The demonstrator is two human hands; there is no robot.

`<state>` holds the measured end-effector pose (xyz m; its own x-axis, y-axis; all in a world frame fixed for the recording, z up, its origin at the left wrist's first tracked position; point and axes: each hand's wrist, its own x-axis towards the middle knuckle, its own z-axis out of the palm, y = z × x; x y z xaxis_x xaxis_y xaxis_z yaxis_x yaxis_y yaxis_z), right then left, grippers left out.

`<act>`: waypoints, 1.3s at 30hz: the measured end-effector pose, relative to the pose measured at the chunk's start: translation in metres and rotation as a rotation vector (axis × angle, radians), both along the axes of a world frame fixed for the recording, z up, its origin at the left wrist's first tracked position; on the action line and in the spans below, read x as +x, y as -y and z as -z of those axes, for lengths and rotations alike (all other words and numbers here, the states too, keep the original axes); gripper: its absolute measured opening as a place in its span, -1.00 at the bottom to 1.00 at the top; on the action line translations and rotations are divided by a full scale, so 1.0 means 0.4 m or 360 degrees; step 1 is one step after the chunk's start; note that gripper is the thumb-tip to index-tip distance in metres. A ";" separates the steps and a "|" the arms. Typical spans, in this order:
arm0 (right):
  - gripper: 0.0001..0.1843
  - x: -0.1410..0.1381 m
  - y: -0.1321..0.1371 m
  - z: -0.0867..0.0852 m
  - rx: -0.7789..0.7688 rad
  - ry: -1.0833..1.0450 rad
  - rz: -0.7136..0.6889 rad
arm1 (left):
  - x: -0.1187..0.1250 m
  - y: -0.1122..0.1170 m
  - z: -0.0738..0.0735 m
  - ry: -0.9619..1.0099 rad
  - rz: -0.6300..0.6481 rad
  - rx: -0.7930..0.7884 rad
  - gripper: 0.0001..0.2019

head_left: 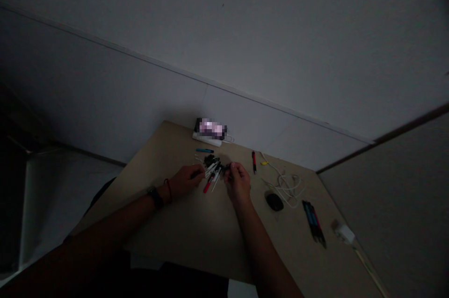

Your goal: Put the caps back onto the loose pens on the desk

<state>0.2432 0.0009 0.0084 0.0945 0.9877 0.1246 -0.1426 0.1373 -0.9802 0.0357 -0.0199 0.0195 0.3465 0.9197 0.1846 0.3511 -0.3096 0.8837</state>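
Note:
A loose pile of pen parts [212, 169], with white tubes, black pieces and a red piece [206, 187], lies between my two hands on the table. My left hand [187, 178] rests at the pile's left side with its fingers curled; a small dark thing seems to show at them, too dim to name. At the pile's right, my right hand [239, 180] pinches a small black piece [227, 167] between thumb and fingers. Just beyond the pile lies a blue pen [205, 150].
A lit phone [210, 128] leans on a white block [206, 141] by the wall. Right of my hands are a red and black pen [254, 162], a black mouse [274, 201], white cables [288, 187] and several pens [314, 223]. A white plug [343, 232] sits near the right edge.

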 end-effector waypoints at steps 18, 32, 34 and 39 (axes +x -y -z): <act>-0.61 0.030 -0.020 0.038 0.0171 0.0930 0.0259 | 0.003 0.004 -0.009 0.0013 -0.0029 -0.0070 -0.74; -0.49 -0.001 0.015 -0.007 0.0033 0.0508 -0.0190 | -0.001 -0.002 -0.003 -0.0004 0.0008 -0.0034 -0.73; -0.53 -0.012 0.024 -0.015 -0.0027 0.0440 -0.0321 | 0.000 -0.003 0.001 -0.0016 0.0001 -0.0028 -0.73; -0.64 -0.029 0.035 -0.028 -0.0043 0.0405 -0.0399 | 0.001 -0.005 0.008 -0.0037 0.0023 -0.0005 -0.76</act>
<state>0.2317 -0.0131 0.0195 -0.1822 0.9794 0.0867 0.0805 0.1027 -0.9915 0.0363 -0.0180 0.0163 0.3639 0.9151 0.1736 0.3667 -0.3121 0.8764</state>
